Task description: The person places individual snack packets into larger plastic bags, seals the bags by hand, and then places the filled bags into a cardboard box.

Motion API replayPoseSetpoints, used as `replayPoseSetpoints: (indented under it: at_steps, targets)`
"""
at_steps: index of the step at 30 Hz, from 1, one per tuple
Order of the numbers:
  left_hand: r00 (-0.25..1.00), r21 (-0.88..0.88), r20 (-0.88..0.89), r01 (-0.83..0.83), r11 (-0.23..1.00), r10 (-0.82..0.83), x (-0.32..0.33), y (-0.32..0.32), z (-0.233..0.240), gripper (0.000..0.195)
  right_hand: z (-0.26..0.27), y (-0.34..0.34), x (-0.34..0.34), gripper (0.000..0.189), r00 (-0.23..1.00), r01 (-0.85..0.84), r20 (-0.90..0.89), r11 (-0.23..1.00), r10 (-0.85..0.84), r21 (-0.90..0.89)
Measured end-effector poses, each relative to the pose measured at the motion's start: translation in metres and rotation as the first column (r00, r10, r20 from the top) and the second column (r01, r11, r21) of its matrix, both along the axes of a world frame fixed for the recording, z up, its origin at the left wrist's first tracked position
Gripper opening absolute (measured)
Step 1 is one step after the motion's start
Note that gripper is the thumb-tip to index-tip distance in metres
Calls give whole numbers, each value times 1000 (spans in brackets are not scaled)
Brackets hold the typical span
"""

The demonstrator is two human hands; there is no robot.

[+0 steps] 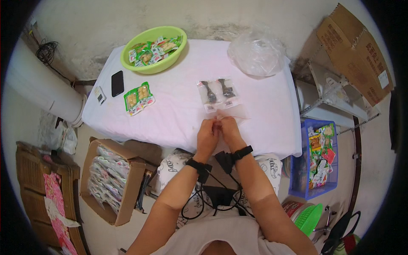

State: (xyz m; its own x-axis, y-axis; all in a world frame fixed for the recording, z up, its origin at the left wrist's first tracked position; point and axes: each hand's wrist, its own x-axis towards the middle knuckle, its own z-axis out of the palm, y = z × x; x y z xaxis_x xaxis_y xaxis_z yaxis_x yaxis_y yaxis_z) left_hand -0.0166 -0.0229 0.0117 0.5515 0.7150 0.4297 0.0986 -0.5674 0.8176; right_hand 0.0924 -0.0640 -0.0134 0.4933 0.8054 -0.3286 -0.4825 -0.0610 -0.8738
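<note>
Both my hands meet at the near middle of the table, fingers pinched on the edge of a clear plastic bag point(241, 112) with a thin red line along it. My left hand point(207, 131) and my right hand point(230, 128) touch at the fingertips, which hide part of the bag's edge. Just beyond them lie two clear packets of dark food, a left one point(210, 95) and a right one point(228, 91), side by side. Whether these packets are inside the bag, I cannot tell. Left of them, two green-edged snack packets point(139, 98) lie together.
A lime-green basin point(153, 68) of snack packets stands at the back left, near a black phone point(117, 83) and a white remote point(100, 95). A clear plastic bag bundle point(256, 55) lies back right. Below are a cardboard box point(130, 188) of bagged packets and a blue crate point(298, 178).
</note>
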Motion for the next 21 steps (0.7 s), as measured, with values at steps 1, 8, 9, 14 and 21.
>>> replayPoseSetpoints:
  at_steps: [1,8,9,14,21]
  targets:
    - [1000,-3,-9,13,1000,-13,-2,4,-4,17,0,0,1,44,1000,-18,-3,1000,18,5]
    - [997,20,1,74,997,-74,-6,2,18,21,34,-24,-12,40,968,246,-57,968,-243,55]
    - [998,26,5,63,998,-63,-10,13,19,21,40,-31,-15,36,955,298,-10,953,-298,50]
    - [900,365,-75,-376,851,430,-46,111,7,25,50,-74,-24,34,992,111,74,992,-106,-67]
    - [623,721,-320,-330,610,714,-100,203,9,13,56,-102,-41,26,998,-40,52,991,47,-130]
